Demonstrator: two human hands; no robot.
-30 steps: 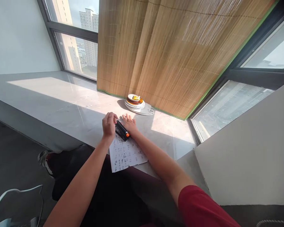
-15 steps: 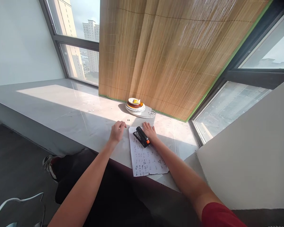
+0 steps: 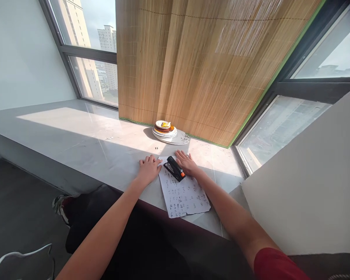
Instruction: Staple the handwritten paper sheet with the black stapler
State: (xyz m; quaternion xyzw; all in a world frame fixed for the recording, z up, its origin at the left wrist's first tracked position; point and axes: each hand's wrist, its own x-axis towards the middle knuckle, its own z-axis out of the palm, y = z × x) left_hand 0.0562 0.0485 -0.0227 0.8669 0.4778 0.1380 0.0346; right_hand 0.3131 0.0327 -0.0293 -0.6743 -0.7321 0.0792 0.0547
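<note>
A black stapler with an orange spot lies on a white sheet of handwritten paper, near its top edge. My left hand rests on the ledge at the paper's upper left edge, fingers spread and holding nothing. On the other side, my right hand lies flat over the paper's upper right part, beside the stapler, with its fingers apart. Two tiny dark pieces sit on the ledge beyond my left hand.
A stack of plates stands by the bamboo blind, next to a white oval plate. The pale ledge runs left under the windows. A slanted wall bounds the right side.
My left hand has opened from a loose curl and come down at the paper's edge. The paper's lower end has swung slightly right. My right hand remains flat.
</note>
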